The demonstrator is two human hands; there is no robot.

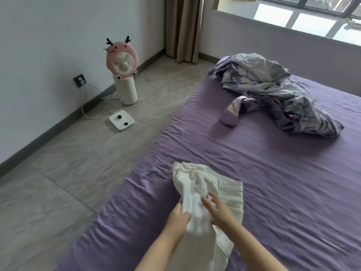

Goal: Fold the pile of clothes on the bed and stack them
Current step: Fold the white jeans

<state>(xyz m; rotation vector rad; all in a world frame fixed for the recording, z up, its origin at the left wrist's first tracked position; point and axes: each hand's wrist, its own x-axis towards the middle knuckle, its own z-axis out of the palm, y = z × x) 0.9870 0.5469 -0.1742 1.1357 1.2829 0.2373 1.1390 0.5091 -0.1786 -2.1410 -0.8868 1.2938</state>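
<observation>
My left hand (178,218) has its fingers curled round a bunched fold of the white garment (207,194), gripping it at the near left edge. My right hand (216,210) lies just beside it, fingers straight and spread, flat on the cloth and pinching nothing; I read that as smoothing or pinning the fabric down.

The garment lies on the purple bed (273,173), close to the near left edge of the mattress. Its long axis runs from my wrists away and slightly left: the ribbed waistband end sits farthest from me, and the rest trails back toward my body and out of view at the bottom. So the cloth stretches forward from both hands, with the free far end lying nearer the left hand's line than the right's. I judge the next fold turns on that. The left hand, already holding, is better placed to carry its bunch forward along the axis, while the right keeps the middle flat.

Well apart, toward the far right of the bed, sits the pile (273,90) of crumpled grey-lilac cloth, unfolded, with a small lilac piece (230,114) at its near edge. I see no finished stack, so the task looks early.

On the floor to the left stand a fan (123,63) and a scale (121,120).
</observation>
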